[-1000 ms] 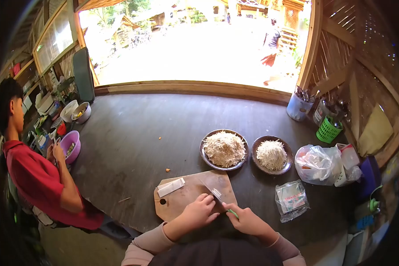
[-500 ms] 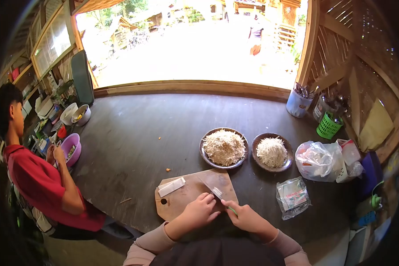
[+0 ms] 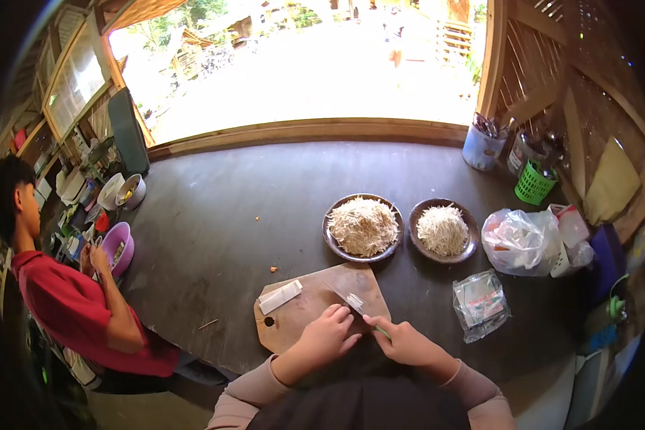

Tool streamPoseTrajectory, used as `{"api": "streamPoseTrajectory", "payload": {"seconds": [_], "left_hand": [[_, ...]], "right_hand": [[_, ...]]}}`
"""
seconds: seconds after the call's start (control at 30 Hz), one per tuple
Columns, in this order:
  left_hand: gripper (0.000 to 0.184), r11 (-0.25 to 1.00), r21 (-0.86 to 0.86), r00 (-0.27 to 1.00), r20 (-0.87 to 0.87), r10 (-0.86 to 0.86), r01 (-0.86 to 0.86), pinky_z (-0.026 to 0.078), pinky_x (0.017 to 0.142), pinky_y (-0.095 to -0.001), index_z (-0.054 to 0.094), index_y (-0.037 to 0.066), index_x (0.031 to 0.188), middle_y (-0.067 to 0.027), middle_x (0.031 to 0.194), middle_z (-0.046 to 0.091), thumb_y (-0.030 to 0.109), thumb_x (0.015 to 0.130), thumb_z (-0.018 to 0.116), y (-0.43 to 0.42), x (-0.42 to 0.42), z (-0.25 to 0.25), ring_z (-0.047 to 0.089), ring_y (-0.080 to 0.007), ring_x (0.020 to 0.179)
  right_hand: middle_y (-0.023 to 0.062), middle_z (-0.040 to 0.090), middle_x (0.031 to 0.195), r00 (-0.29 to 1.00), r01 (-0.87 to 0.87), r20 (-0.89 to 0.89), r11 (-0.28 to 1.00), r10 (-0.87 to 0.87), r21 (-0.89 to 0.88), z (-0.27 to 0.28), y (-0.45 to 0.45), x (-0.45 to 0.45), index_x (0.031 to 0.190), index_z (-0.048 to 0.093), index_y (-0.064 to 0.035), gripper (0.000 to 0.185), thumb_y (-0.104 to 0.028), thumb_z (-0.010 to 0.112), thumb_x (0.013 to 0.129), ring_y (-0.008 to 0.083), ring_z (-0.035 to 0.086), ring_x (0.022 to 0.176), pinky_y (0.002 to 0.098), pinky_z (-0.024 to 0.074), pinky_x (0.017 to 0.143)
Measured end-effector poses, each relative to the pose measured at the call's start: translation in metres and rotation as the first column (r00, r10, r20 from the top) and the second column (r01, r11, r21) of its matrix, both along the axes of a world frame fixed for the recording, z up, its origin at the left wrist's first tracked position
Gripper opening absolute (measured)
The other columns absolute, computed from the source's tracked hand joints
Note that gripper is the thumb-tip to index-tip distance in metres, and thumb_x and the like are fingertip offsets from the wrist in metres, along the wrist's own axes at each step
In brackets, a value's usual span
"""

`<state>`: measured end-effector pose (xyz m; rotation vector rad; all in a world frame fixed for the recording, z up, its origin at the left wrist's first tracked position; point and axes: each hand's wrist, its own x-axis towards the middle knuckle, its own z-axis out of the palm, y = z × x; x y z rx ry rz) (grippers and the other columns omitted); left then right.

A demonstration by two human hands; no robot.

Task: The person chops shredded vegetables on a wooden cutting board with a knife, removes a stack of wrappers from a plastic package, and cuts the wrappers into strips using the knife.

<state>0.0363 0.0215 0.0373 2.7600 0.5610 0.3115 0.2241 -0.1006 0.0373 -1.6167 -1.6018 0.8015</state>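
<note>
My right hand (image 3: 405, 342) grips the green handle of a knife (image 3: 342, 294), whose blade points up and left across the wooden cutting board (image 3: 315, 287). Thin white strips (image 3: 355, 301) lie against the blade. My left hand (image 3: 326, 335) has its fingers bent and pressed down on the board beside the blade; whatever sits under them is hidden. On the board's left part lie pale white slabs (image 3: 280, 297), side by side. Beyond the board, a dark round plate is heaped with pale shreds (image 3: 364, 226), and a smaller one to its right holds whiter shreds (image 3: 443, 231).
At right are a clear plastic packet (image 3: 480, 304), a white plastic bag (image 3: 516, 240), a green basket (image 3: 535, 183) and a bucket of utensils (image 3: 484, 148). A person in a red shirt (image 3: 86, 308) stands at left, hands near a purple bowl (image 3: 119, 249).
The view has shifted slightly. My hands stay at the board, with the knife still in my right hand and the white strips still at the blade.
</note>
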Motion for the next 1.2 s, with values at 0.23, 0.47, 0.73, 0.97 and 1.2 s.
{"api": "streamPoseTrajectory", "payload": {"seconds": [0.23, 0.47, 0.73, 0.97, 1.2], "left_hand": [[0.045, 1.000, -0.004, 1.000, 0.000, -0.011, 0.011, 0.049, 0.099, -0.0409, 0.063, -0.003, 0.113, -0.0187, 0.121, 0.059, 0.035, 0.090, 0.067, 0.003, 0.000, -0.007, 0.053, -0.0364, 0.121], [0.045, 0.999, -0.020, 0.999, 0.018, -0.032, 0.033, 0.047, 0.101, -0.0427, 0.062, -0.004, 0.114, -0.0198, 0.121, 0.059, 0.033, 0.090, 0.068, 0.004, -0.001, -0.006, 0.053, -0.0383, 0.120], [0.045, 0.999, -0.023, 0.999, 0.037, -0.032, 0.033, 0.047, 0.101, -0.0431, 0.062, -0.006, 0.114, -0.0209, 0.120, 0.059, 0.031, 0.089, 0.070, 0.005, -0.001, -0.004, 0.054, -0.0396, 0.118], [0.046, 0.997, -0.069, 1.000, 0.000, -0.028, 0.028, 0.045, 0.103, -0.0416, 0.062, -0.007, 0.113, -0.0218, 0.122, 0.058, 0.031, 0.088, 0.068, 0.002, 0.000, -0.003, 0.051, -0.0372, 0.123], [0.044, 0.998, -0.052, 0.999, 0.022, -0.026, 0.027, 0.045, 0.103, -0.0416, 0.063, -0.007, 0.111, -0.0213, 0.119, 0.059, 0.030, 0.088, 0.069, 0.001, 0.000, 0.000, 0.052, -0.0371, 0.121]], "right_hand": [[0.0266, 0.063, 0.072, 1.000, -0.009, -0.009, 0.998, 0.008, -0.068, 0.011, -0.003, 0.002, 0.133, 0.055, -0.0147, 0.036, -0.014, 0.057, 0.097, 0.0456, 0.064, 0.066, 0.0480, 0.0505, 0.058], [0.0248, 0.062, 0.068, 1.000, 0.001, 0.010, 1.000, -0.001, 0.014, 0.009, -0.002, 0.001, 0.135, 0.054, -0.0154, 0.038, -0.016, 0.057, 0.097, 0.0431, 0.064, 0.060, 0.0452, 0.0508, 0.055], [0.0223, 0.062, 0.063, 0.995, 0.009, 0.093, 0.992, -0.021, 0.127, -0.001, 0.005, -0.003, 0.135, 0.054, -0.0154, 0.038, -0.018, 0.057, 0.098, 0.0395, 0.065, 0.056, 0.0437, 0.0516, 0.054], [0.0257, 0.062, 0.069, 0.999, -0.002, 0.048, 0.999, 0.000, 0.040, -0.002, 0.003, 0.000, 0.134, 0.055, -0.0161, 0.037, -0.016, 0.057, 0.096, 0.0432, 0.064, 0.061, 0.0481, 0.0513, 0.056], [0.0249, 0.062, 0.066, 1.000, -0.018, -0.004, 0.998, 0.019, 0.066, 0.000, 0.001, 0.004, 0.135, 0.055, -0.0171, 0.038, -0.016, 0.057, 0.097, 0.0431, 0.064, 0.060, 0.0454, 0.0510, 0.054]]}}
